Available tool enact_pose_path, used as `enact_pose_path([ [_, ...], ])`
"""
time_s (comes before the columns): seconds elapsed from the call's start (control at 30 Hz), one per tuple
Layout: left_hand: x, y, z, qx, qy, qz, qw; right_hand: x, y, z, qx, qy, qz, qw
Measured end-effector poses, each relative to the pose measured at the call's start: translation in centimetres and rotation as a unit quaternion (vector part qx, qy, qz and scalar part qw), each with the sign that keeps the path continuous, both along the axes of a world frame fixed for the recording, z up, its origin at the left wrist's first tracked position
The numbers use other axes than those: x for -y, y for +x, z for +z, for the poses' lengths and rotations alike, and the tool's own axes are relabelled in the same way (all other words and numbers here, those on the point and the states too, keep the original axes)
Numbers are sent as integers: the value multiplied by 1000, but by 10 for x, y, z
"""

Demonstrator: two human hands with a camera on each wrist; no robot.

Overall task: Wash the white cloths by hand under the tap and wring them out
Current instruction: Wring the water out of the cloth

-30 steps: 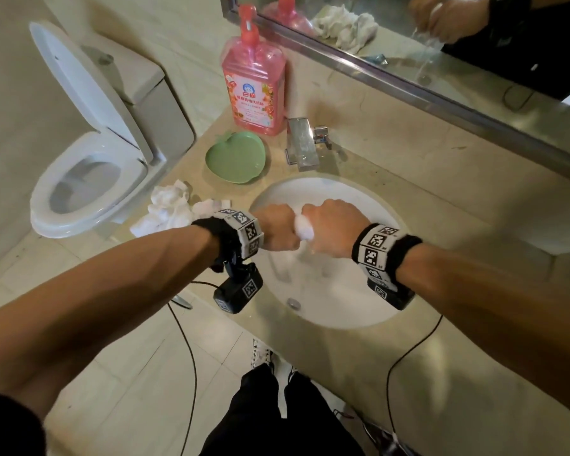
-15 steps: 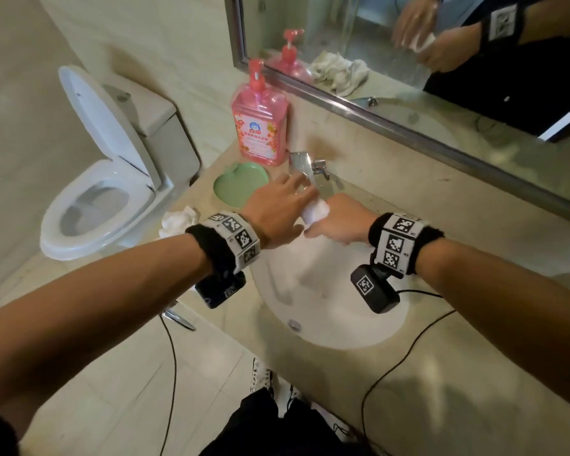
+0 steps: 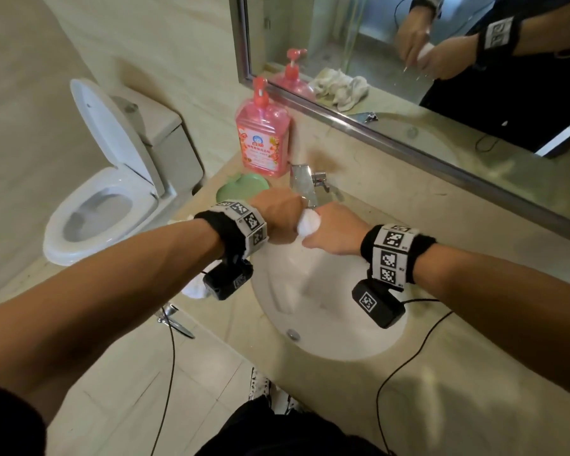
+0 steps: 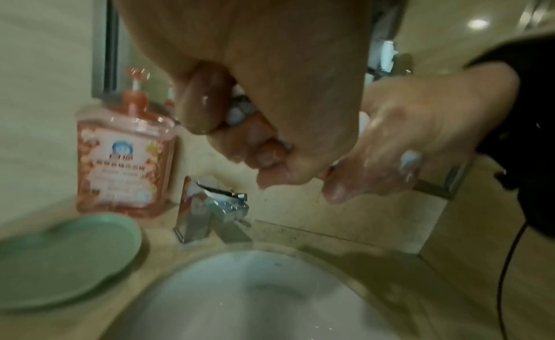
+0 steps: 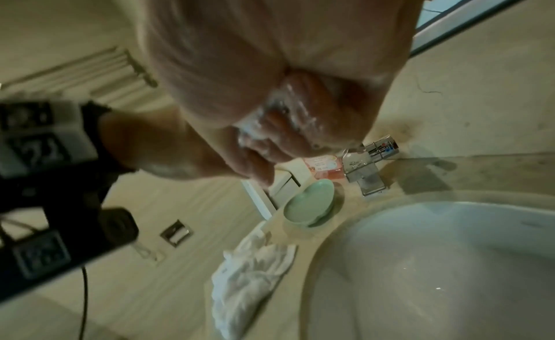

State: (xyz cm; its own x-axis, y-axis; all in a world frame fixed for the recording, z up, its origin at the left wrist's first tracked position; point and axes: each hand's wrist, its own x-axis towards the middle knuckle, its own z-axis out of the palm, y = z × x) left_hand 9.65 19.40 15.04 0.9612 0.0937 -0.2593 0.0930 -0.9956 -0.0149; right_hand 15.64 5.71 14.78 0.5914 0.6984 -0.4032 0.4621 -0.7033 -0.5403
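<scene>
A small wet white cloth (image 3: 308, 223) is bunched between my two fists, just in front of the tap (image 3: 305, 184) and above the white sink (image 3: 326, 327). My left hand (image 3: 278, 218) grips its left end and my right hand (image 3: 334, 230) grips its right end, knuckles up. In the left wrist view my left hand (image 4: 255, 141) has its fingers curled tight, with only slivers of cloth (image 4: 237, 107) showing. The right wrist view has my right hand (image 5: 279, 131) closed on the sudsy cloth (image 5: 255, 122). More white cloths (image 5: 252, 274) lie heaped on the counter left of the sink.
A pink soap bottle (image 3: 264, 139) and a green dish (image 3: 241, 190) stand left of the tap. A mirror (image 3: 408, 44) runs along the back wall. An open toilet (image 3: 102, 192) sits left of the counter. Black cables hang from both wrists over the counter's front edge.
Both hands have carried the cloth from mid-basin back toward the tap. The left hand, spread over the cloth half a second ago, is closed round it again.
</scene>
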Motion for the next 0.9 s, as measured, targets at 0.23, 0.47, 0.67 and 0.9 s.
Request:
enact_pose_path([
  [0.23, 5, -2, -36, -85, -88, 2, 992, 3, -2, -39, 158, -66, 139, 975],
  [0.47, 9, 5, -55, -109, -119, 22, 987, 6, 7, -58, 162, -94, 128, 974],
  [0.67, -5, 17, -34, -127, -230, 27, 964, 16, 28, -46, 58, -23, 40, 997],
  [0.9, -33, 4, -14, -22, -419, 38, 907, 32, 25, -21, -23, 58, 15, 998],
])
